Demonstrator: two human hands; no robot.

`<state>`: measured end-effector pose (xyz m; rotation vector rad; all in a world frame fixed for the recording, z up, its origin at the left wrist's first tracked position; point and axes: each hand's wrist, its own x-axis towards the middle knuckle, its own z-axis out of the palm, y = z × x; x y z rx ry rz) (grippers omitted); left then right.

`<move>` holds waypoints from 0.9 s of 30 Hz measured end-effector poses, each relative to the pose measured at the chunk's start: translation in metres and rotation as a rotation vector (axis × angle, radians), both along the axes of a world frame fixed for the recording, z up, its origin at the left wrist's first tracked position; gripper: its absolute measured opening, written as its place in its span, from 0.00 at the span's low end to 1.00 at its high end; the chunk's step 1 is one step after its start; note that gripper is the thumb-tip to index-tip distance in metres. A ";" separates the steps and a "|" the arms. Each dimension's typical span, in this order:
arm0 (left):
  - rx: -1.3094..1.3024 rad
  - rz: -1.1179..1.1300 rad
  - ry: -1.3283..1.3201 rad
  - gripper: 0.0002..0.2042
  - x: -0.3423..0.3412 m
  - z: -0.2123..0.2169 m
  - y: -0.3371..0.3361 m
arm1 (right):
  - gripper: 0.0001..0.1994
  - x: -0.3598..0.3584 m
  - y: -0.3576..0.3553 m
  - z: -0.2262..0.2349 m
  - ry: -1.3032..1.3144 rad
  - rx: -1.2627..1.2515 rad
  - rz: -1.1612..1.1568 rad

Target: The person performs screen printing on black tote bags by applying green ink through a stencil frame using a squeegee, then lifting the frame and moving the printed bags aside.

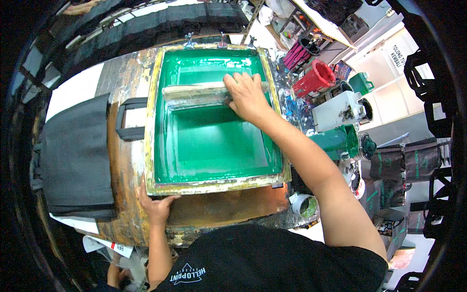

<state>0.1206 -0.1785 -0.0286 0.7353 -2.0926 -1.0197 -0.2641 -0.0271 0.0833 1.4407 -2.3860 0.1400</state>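
A screen printing frame [219, 189] with a yellowish, ink-stained rim lies in front of me, its mesh [216, 141] coated in wet green ink. My right hand [244, 95] is closed over the right part of a squeegee [194, 95], which stands across the upper half of the mesh. Down at the near left corner, my left hand [158, 207] grips the frame, thumb along the near edge and fingers on the left side. Left of the frame lies a black tote bag [78, 155]; its handle [127, 119] reaches to the frame's left edge.
Clamps [189, 41] hold the frame's far edge on the stained table [124, 194]. To the right stand a red bucket [311, 80], a green ink container [335, 141] and a white cup [305, 206]. Another person's hand [121, 275] shows at lower left. Dark printed bags [386, 163] hang at right.
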 end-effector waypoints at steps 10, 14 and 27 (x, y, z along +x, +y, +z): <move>0.039 0.031 -0.050 0.58 0.003 0.001 0.003 | 0.34 -0.140 -0.082 -0.001 -0.075 0.087 0.011; -0.166 0.029 -0.143 0.57 -0.002 0.016 0.000 | 0.34 -0.167 -0.099 0.001 -0.146 0.181 0.031; -0.325 0.059 -0.486 0.46 -0.004 0.045 0.004 | 0.29 -0.136 -0.075 0.004 0.030 -0.107 -0.097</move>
